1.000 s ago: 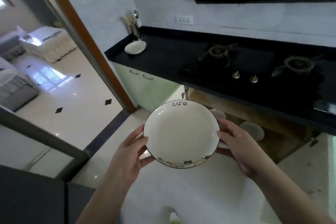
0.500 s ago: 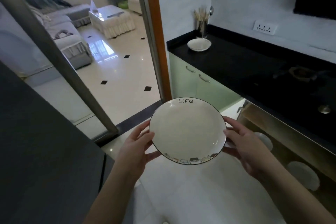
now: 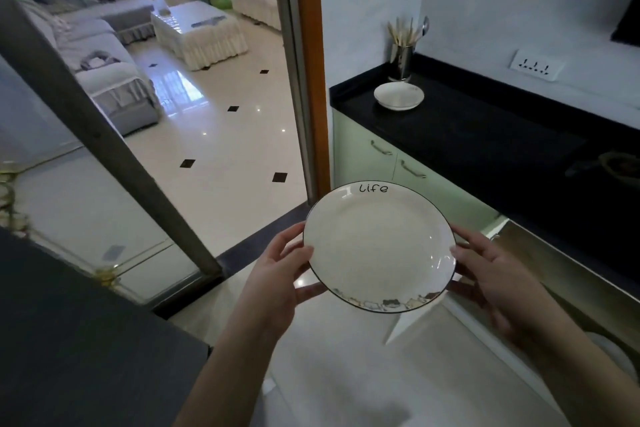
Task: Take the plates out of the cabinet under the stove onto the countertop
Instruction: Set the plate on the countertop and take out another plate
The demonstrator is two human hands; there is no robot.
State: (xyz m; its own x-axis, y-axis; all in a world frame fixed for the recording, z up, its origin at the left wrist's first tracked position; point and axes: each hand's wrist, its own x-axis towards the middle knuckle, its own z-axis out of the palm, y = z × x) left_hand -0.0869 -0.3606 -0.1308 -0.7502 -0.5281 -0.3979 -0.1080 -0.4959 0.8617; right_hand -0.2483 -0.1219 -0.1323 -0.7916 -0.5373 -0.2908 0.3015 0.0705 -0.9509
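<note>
Left hand (image 3: pixel 277 274), right hand (image 3: pixel 498 284) both grip white plate (image 3: pixel 379 246) rim, opposite sides.

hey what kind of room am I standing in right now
Most likely a home kitchen: a black countertop over pale green cabinets, a utensil holder beside a white dish, and a living room through the doorway.

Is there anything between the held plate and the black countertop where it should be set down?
Nothing visible blocks the way. The plate, gripped at its rim by the left hand and right hand, is in open air in front of the countertop. A white dish and a utensil holder occupy the countertop's far corner; the surface nearer the plate is bare.
</note>
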